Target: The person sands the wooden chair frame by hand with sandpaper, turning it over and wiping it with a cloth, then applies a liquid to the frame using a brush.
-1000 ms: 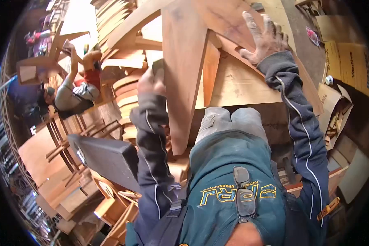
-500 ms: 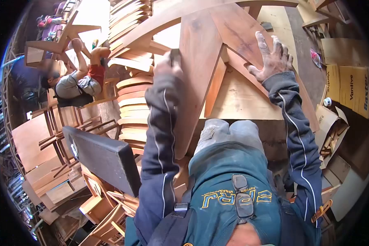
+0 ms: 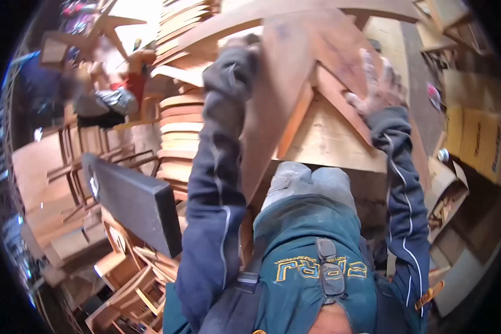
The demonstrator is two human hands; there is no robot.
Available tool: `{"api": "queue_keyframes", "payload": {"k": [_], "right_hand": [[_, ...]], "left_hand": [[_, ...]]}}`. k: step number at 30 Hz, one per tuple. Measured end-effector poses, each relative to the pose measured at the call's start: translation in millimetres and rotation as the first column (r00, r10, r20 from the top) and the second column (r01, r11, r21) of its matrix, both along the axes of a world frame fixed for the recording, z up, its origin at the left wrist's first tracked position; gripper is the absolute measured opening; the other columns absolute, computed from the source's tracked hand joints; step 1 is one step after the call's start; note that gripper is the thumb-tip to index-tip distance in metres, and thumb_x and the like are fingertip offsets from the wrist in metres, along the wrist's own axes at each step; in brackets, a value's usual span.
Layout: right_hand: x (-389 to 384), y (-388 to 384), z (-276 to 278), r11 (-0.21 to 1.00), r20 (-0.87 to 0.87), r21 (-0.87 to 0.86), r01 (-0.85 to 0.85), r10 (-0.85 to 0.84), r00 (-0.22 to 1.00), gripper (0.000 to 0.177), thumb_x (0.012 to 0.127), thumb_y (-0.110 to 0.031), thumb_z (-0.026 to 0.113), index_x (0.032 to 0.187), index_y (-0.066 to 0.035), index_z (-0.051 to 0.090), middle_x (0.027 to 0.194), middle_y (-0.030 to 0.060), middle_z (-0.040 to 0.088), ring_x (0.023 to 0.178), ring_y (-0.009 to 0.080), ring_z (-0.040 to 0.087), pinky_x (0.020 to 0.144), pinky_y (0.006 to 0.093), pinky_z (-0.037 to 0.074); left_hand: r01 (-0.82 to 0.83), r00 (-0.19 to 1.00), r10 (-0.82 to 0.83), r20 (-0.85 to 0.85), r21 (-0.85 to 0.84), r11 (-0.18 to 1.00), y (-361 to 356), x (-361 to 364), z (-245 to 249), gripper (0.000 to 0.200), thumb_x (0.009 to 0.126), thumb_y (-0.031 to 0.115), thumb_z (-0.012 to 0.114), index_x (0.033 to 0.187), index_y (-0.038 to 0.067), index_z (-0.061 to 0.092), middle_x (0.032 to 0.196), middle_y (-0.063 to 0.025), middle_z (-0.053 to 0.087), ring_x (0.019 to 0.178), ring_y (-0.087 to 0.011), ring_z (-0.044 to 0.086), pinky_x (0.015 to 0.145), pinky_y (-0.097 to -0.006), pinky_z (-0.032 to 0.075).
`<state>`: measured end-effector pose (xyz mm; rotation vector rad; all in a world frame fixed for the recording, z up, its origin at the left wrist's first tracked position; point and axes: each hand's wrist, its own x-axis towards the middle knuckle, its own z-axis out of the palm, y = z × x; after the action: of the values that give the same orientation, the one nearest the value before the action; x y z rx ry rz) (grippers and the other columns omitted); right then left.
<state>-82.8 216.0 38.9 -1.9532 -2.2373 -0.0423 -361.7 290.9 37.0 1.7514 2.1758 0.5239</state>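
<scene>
left hand point(image 3: 242, 41) high on slanted board point(image 3: 273, 106), right hand point(image 3: 379, 84) spread flat on panel point(image 3: 339, 47)

My left hand point(image 3: 242, 42) now sits much farther toward 12 o'clock along the left edge of the long reddish-brown wooden board point(image 3: 273, 106), up from its middle to near its far end. My dark blue sleeve point(image 3: 217, 167) stretches out straight, and the hand blurs.
</scene>
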Motion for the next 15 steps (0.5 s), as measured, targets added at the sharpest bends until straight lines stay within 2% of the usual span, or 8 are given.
{"api": "queue_keyframes", "payload": {"k": [1, 4, 8, 9, 10, 12, 15], "right_hand": [[-4, -1, 5, 1.000, 0.056, 0.016, 0.024, -0.024, 0.998, 0.089, 0.058, -0.053, 0.066, 0.134, -0.029, 0.027, 0.126, 0.0160, 0.034, 0.106, 0.0356, 0.040, 0.088, 0.0507, 0.033], [-3, 1, 4, 1.000, 0.013, -0.024, 0.014, -0.014, 1.000, 0.089, 0.059, -0.050, 0.067, 0.135, -0.031, 0.024, 0.127, 0.0154, 0.033, 0.109, 0.0353, 0.038, 0.090, 0.0493, 0.032], [-3, 0, 4, 0.998, 0.055, -0.064, 0.026, -0.023, 0.998, 0.090, 0.059, -0.048, 0.067, 0.135, -0.031, 0.022, 0.127, 0.0152, 0.032, 0.110, 0.0351, 0.037, 0.089, 0.0492, 0.032], [-3, 0, 5, 0.997, 0.059, -0.071, 0.031, -0.026, 0.998, 0.091, 0.059, -0.048, 0.067, 0.135, -0.031, 0.022, 0.127, 0.0152, 0.032, 0.110, 0.0351, 0.037, 0.089, 0.0492, 0.032], [-4, 1, 6, 0.996, 0.062, -0.078, 0.038, -0.034, 0.998, 0.091, 0.059, -0.048, 0.067, 0.135, -0.031, 0.022, 0.127, 0.0152, 0.032, 0.110, 0.0351, 0.037, 0.089, 0.0491, 0.033], [-7, 2, 9, 0.995, 0.081, -0.086, 0.052, -0.045, 0.996, 0.091, 0.059, -0.048, 0.067, 0.135, -0.030, 0.022, 0.127, 0.0152, 0.032, 0.109, 0.0352, 0.037, 0.088, 0.0490, 0.033], [-6, -1, 8, 0.996, 0.084, -0.079, 0.039, -0.033, 0.996, 0.090, 0.059, -0.049, 0.067, 0.135, -0.030, 0.022, 0.126, 0.0154, 0.032, 0.109, 0.0350, 0.037, 0.088, 0.0487, 0.034]], "left_hand": [[-0.012, 1.000, 0.012, 0.021, -0.008, 1.000, -3, -1, -2, 0.032, 0.078, 0.036, 0.053, 0.094, 0.010, 0.063, 0.087, -0.0140, 0.063, 0.085, -0.0273, 0.059, 0.078, -0.0325, 0.044], [-0.015, 0.999, 0.018, 0.051, -0.042, 0.999, 10, -5, -13, 0.031, 0.078, 0.037, 0.052, 0.092, 0.011, 0.063, 0.090, -0.0150, 0.062, 0.087, -0.0294, 0.058, 0.079, -0.0332, 0.044], [-0.015, 0.996, 0.022, 0.082, -0.078, 0.997, 29, -4, -26, 0.031, 0.078, 0.038, 0.051, 0.091, 0.013, 0.063, 0.093, -0.0163, 0.060, 0.090, -0.0322, 0.057, 0.081, -0.0340, 0.044], [-0.012, 0.994, 0.020, 0.103, -0.080, 0.997, 29, -4, -21, 0.031, 0.078, 0.039, 0.050, 0.090, 0.013, 0.063, 0.093, -0.0166, 0.060, 0.090, -0.0329, 0.057, 0.081, -0.0342, 0.044], [0.041, 0.977, -0.020, 0.212, -0.092, 0.995, 24, -6, -12, 0.033, 0.080, 0.041, 0.048, 0.090, 0.013, 0.063, 0.093, -0.0179, 0.059, 0.089, -0.0332, 0.056, 0.082, -0.0331, 0.044], [0.022, 0.990, 0.016, 0.142, -0.262, 0.965, 41, 0, -3, 0.035, 0.081, 0.039, 0.045, 0.091, 0.010, 0.062, 0.089, -0.0185, 0.060, 0.087, -0.0319, 0.057, 0.079, -0.0332, 0.044], [0.065, 0.990, -0.030, 0.134, -0.267, 0.962, 56, 2, -3, 0.035, 0.081, 0.038, 0.046, 0.091, 0.009, 0.062, 0.087, -0.0172, 0.060, 0.085, -0.0299, 0.057, 0.078, -0.0327, 0.044]]}}
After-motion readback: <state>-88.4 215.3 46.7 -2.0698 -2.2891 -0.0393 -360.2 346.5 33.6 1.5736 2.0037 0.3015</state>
